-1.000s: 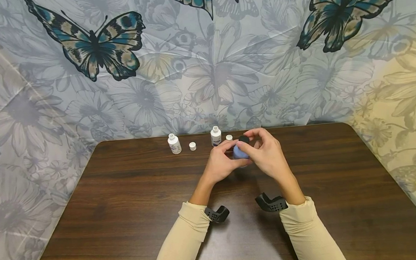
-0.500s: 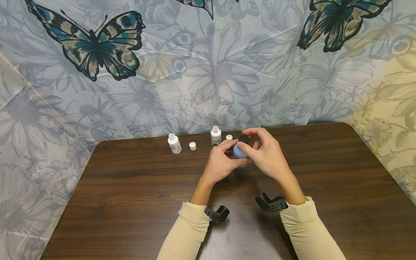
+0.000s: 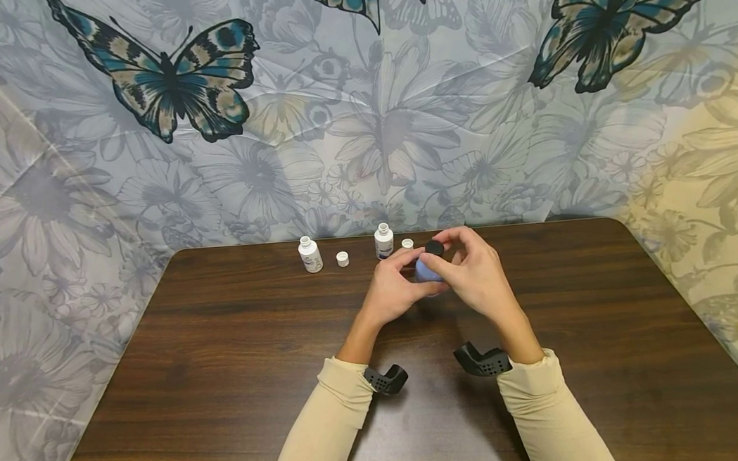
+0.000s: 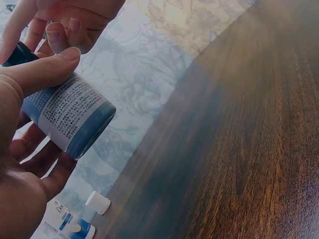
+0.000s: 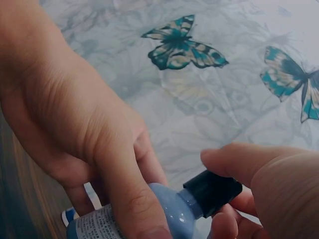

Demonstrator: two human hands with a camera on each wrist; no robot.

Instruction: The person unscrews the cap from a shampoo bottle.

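My left hand (image 3: 390,289) grips a blue bottle (image 3: 426,273), its fingers and thumb wrapped round the body. In the left wrist view the bottle (image 4: 75,107) is tilted and bears a pale label with fine dark print. My right hand (image 3: 475,273) pinches the bottle's black cap (image 3: 434,247) between thumb and fingers. The right wrist view shows the cap (image 5: 213,193) on the bottle's neck, with the blue shoulder just below it. Whether the cap is tight or loose cannot be made out. The left thumb covers part of the label.
Two uncapped white bottles stand near the table's far edge, the left bottle (image 3: 310,255) and the right bottle (image 3: 384,242). Beside them lie a white cap (image 3: 342,259) and another white cap (image 3: 407,244). A butterfly-print cloth (image 3: 395,137) hangs behind the brown wooden table (image 3: 226,380).
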